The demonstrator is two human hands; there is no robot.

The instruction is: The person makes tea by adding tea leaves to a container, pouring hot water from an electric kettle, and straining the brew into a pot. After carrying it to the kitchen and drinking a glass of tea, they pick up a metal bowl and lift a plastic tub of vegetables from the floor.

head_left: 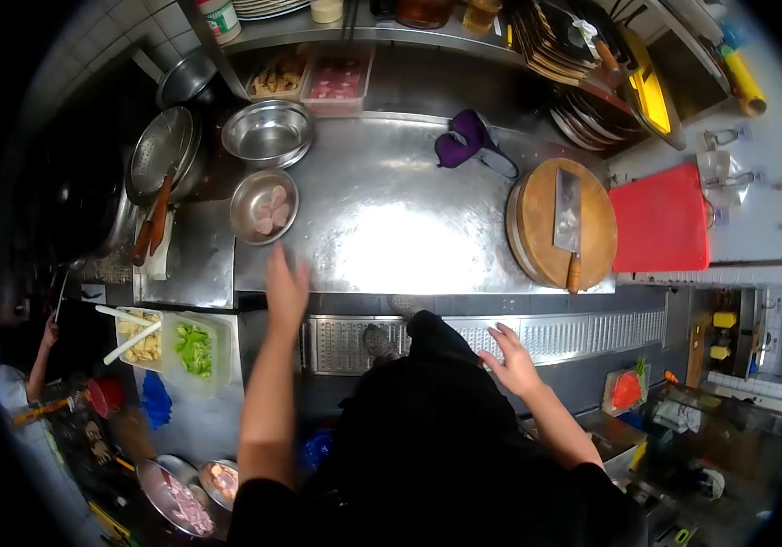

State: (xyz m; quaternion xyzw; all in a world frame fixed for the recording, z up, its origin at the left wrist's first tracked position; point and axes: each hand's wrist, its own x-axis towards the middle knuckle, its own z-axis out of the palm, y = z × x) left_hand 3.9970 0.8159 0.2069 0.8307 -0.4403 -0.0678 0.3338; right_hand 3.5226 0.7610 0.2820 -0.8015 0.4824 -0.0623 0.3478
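My left hand (286, 290) reaches out flat with fingers apart over the front edge of the steel counter (391, 228), just below a small metal bowl (264, 206) that holds pale pink pieces. It holds nothing. My right hand (511, 360) hangs open and empty lower down, over the perforated steel strip (555, 335) in front of the counter. A round wooden chopping block (564, 223) with a cleaver (568, 219) lying on it sits at the counter's right end.
An empty larger steel bowl (269, 132) and a purple cloth (464, 141) lie at the counter's back. Left are a strainer (163, 150), tubs of chopped greens (195, 351) and food. A red board (660, 219) is right. Another person (17, 383) stands at far left.
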